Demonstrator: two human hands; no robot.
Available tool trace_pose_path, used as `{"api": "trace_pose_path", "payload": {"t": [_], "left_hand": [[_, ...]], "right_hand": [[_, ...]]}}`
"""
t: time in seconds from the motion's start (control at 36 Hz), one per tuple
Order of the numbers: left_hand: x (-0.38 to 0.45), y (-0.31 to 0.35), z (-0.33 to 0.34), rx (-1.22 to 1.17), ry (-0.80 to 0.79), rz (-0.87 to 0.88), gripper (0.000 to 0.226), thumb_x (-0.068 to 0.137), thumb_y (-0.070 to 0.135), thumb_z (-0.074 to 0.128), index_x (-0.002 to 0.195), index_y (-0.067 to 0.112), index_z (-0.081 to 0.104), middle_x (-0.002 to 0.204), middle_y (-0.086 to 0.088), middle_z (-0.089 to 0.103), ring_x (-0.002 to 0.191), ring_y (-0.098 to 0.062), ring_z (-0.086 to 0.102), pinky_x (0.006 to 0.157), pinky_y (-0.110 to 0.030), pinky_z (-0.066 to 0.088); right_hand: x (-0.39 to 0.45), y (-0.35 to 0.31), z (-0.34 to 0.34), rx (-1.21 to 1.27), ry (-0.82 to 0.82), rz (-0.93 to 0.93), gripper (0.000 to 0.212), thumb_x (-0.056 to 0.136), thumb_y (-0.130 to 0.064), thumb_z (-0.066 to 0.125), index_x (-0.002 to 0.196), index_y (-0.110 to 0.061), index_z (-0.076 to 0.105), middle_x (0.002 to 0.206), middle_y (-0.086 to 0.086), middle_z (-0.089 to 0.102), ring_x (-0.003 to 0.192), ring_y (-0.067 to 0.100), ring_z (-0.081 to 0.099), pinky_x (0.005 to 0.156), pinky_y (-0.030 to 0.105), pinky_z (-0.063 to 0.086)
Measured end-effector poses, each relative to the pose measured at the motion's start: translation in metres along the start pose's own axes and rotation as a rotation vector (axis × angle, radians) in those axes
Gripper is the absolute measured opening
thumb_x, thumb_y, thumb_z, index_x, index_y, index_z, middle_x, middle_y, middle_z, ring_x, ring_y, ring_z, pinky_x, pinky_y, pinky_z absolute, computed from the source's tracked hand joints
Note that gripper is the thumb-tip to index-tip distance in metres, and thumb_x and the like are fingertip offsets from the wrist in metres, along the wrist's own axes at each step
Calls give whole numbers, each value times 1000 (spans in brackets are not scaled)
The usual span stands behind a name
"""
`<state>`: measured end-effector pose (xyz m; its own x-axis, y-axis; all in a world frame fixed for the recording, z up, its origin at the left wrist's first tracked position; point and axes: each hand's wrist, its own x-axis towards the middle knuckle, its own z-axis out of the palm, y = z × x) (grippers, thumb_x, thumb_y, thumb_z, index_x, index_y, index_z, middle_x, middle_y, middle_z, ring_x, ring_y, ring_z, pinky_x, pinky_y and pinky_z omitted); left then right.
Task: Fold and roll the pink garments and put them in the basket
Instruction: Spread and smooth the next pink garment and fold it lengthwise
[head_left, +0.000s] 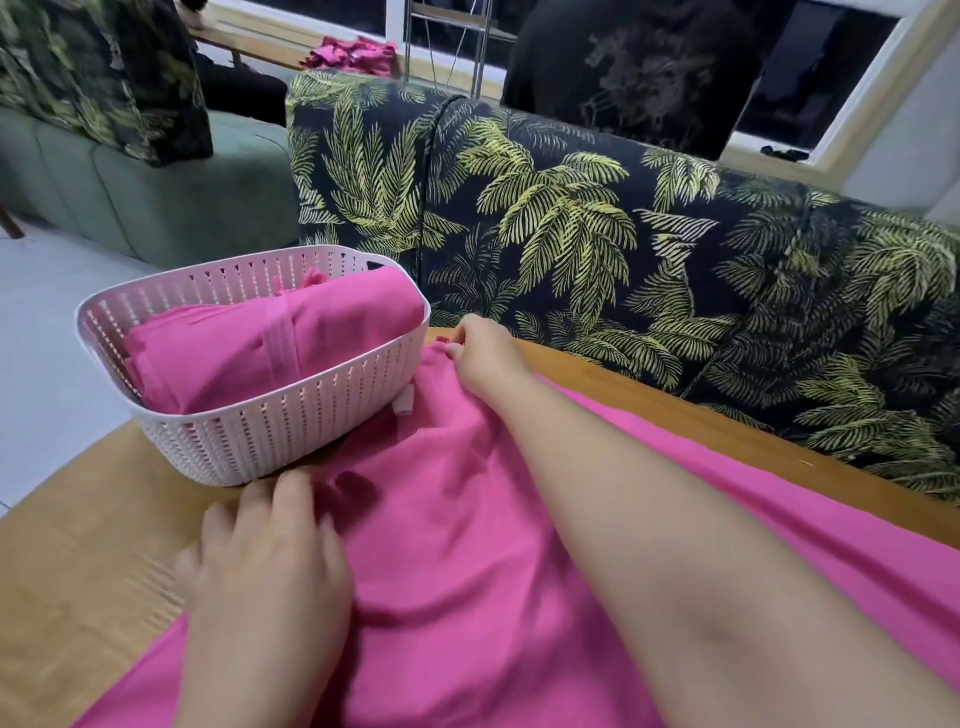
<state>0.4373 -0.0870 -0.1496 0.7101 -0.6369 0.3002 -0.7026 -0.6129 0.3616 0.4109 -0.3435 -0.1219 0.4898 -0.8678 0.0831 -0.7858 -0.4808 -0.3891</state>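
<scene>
Head view: wooden tabletop (78, 561), bare strip at left & along far edge by a palm-print sofa back (623, 249). White basket (270, 431) sits at tabletop's far-left corner w/ rolled pink garments (291, 338) inside. Another pink garment (467, 519) lies spread flat, its edge touching the basket. Right hand (483, 353) reaches far, fingers pinched on garment's far edge. Left hand (265, 561) rests palm-down on near-left cloth, fingers slightly apart, blurred. More pink cloth (353, 54) on a bench behind.

You're working on a wooden table (78, 587) — behind it stands a palm-print sofa (597, 249). A green sofa (171, 208) sits further left.
</scene>
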Motion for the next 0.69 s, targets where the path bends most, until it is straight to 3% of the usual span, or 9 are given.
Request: {"api": "trace_pose_path", "payload": {"t": [0.11, 0.17, 0.33, 0.42, 0.53, 0.61, 0.69], "left_hand": [[4, -7, -1, 18, 19, -32, 14, 77, 15, 61, 88, 8, 62, 83, -21, 62, 73, -42, 57, 61, -49, 46], [7, -10, 0, -2, -21, -74, 16, 75, 9, 71, 90, 8, 64, 87, -21, 63, 77, -43, 58, 65, -48, 44], [15, -17, -2, -79, -97, -130, 14, 81, 2, 63, 94, 5, 60, 88, -26, 61, 83, -46, 57, 70, -49, 42], [16, -17, -5, -100, -125, -113, 15, 84, 12, 63, 98, 8, 59, 93, -24, 61, 87, -45, 57, 73, -50, 43], [14, -12, -11, -101, -177, -87, 29, 82, 31, 69, 99, 12, 54, 90, -22, 64, 88, -44, 61, 72, -46, 42], [12, -9, -13, -190, -143, -65, 23, 84, 21, 68, 91, 18, 47, 82, -25, 65, 84, -46, 61, 69, -44, 40], [13, -10, -13, -234, -84, -67, 24, 84, 13, 63, 90, 19, 41, 77, -27, 62, 80, -48, 60, 66, -43, 36]], "right_hand": [[3, 1, 2, -27, 33, 68, 20, 100, -15, 46, 116, -5, 53, 123, 15, 58, 114, 33, 55, 84, 35, 43], [4, -1, 3, -30, 38, 99, 21, 100, -10, 42, 118, -4, 51, 124, 16, 58, 114, 34, 56, 83, 36, 43], [8, -4, 2, -7, 54, 177, 30, 102, -10, 33, 129, -3, 45, 135, 14, 52, 123, 32, 52, 92, 38, 42], [8, -6, 2, -27, 59, 167, 31, 102, -9, 32, 130, -3, 43, 136, 14, 51, 124, 32, 51, 93, 38, 42], [7, -4, 2, -43, 42, 102, 31, 101, -25, 39, 124, -7, 48, 130, 13, 56, 120, 33, 52, 90, 38, 42], [5, 1, 1, -66, 57, 48, 34, 97, -41, 49, 116, -15, 58, 121, 12, 62, 118, 32, 51, 92, 36, 40], [6, 4, -1, -122, 69, -2, 32, 96, -41, 52, 112, -18, 65, 118, 12, 64, 117, 31, 52, 95, 35, 39]]}}
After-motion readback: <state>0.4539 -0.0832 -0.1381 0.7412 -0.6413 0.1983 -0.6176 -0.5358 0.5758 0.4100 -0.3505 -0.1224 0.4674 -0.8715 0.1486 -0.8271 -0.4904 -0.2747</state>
